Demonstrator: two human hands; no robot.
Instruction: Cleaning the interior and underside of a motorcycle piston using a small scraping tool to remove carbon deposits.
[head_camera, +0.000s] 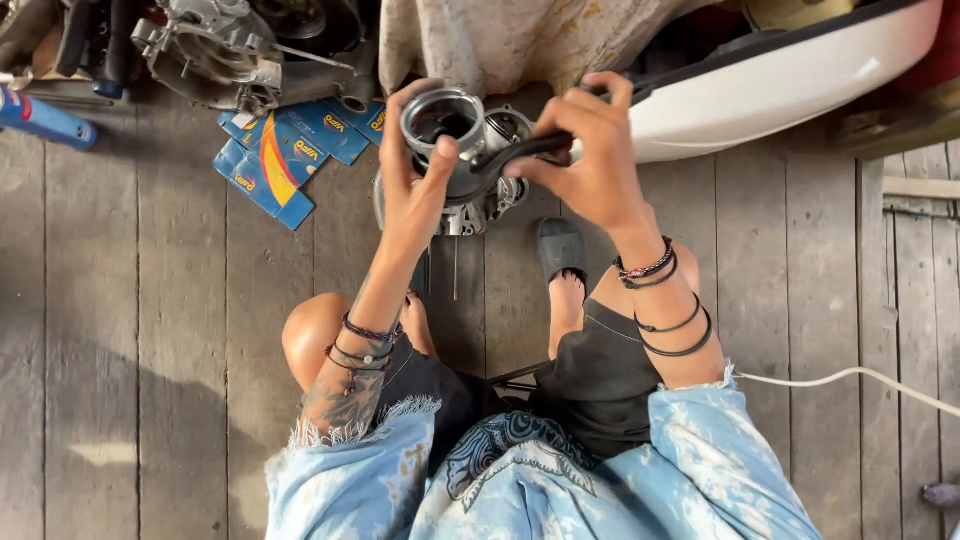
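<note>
My left hand (415, 175) grips a grey metal engine cylinder (443, 120) from its left side, thumb on the open round bore. My right hand (590, 160) holds a dark wrench-like tool (520, 152) whose end meets the cylinder's right side. Below the cylinder sits the rest of a small engine block (495, 195) on the wooden floor, between my knees. What the tool's tip bites on is hidden.
Flattened blue cardboard boxes (280, 150) lie left of the engine. An engine casing (215, 50) sits at top left, a blue can (45, 120) at far left. A white scooter panel (790, 75) is at top right, a white cable (860, 378) on the right floor.
</note>
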